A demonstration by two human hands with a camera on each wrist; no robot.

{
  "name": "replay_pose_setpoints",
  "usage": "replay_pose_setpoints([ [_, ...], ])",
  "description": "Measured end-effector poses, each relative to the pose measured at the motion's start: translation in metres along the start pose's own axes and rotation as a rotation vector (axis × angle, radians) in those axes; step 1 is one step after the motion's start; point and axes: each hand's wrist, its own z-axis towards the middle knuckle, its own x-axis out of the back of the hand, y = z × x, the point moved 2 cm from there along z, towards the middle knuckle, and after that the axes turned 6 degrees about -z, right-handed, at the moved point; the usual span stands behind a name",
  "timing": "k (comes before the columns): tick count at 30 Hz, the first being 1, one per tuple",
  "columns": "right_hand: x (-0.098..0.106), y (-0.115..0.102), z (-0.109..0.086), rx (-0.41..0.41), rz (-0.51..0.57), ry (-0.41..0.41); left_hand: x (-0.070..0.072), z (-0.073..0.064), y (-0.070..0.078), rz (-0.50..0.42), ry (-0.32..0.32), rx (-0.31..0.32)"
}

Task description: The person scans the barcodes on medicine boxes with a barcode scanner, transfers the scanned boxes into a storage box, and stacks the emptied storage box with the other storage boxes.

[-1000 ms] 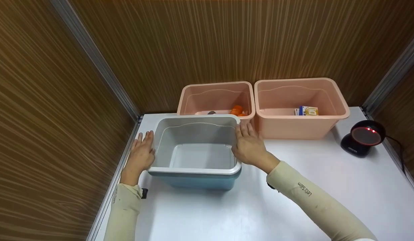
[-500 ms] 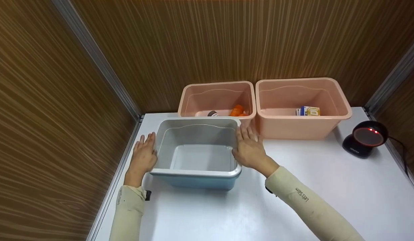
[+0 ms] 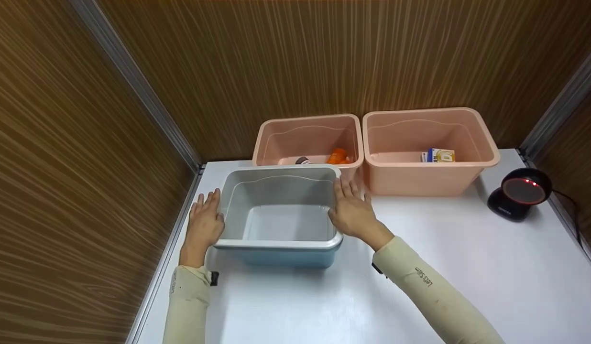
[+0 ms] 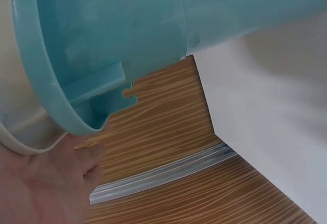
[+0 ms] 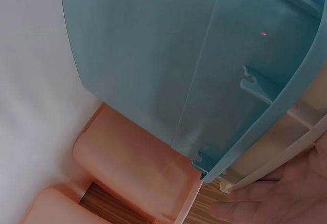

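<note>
A grey tub [image 3: 276, 244] sits nested inside a blue tub [image 3: 286, 258] at the left of the white table. Its inside holds nothing. My left hand [image 3: 203, 228] lies against the left side of the grey rim, with straight fingers pointing away from me. On the right side, my right hand [image 3: 355, 213] presses the rim with its fingers extended. Both wrist views show the blue outer wall [image 4: 112, 24] beneath the lighter rim, with the palm [image 5: 286, 188] near that rim in the right wrist view. Whether the tubs touch the table I cannot tell.
Behind the tubs stands a pink bin [image 3: 310, 136] holding orange bottles [image 3: 337, 156] and a dark-capped item [image 3: 302, 160]. A second pink bin [image 3: 415, 179] beside it contains small boxes [image 3: 440, 155]. A black scanner [image 3: 519, 193] with red lights stands far right. Wood-grain walls enclose the table.
The nested tubs have shifted very slightly toward me, showing a bit more of the dark-capped item behind. Both hands stay at the rim's sides. The head view has moved a little.
</note>
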Motion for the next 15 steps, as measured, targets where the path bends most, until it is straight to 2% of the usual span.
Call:
replay_pose_setpoints([
  [5,0.0024,0.0035,0.0018,-0.001,0.026,-0.004,0.0003,0.0034,0.0022,-0.003,0.034,0.035],
  [9,0.0044,0.0048,0.0037,0.004,0.045,0.005,0.0021,0.0055,0.0024,0.018,0.076,0.030],
  [12,0.0032,0.0046,0.0036,0.007,0.068,0.000,0.0046,0.0039,0.0024,0.039,0.134,0.009],
  [15,0.0001,0.0046,0.0024,0.008,0.091,0.006,0.0069,-0.0015,0.0036,0.062,0.230,-0.033],
])
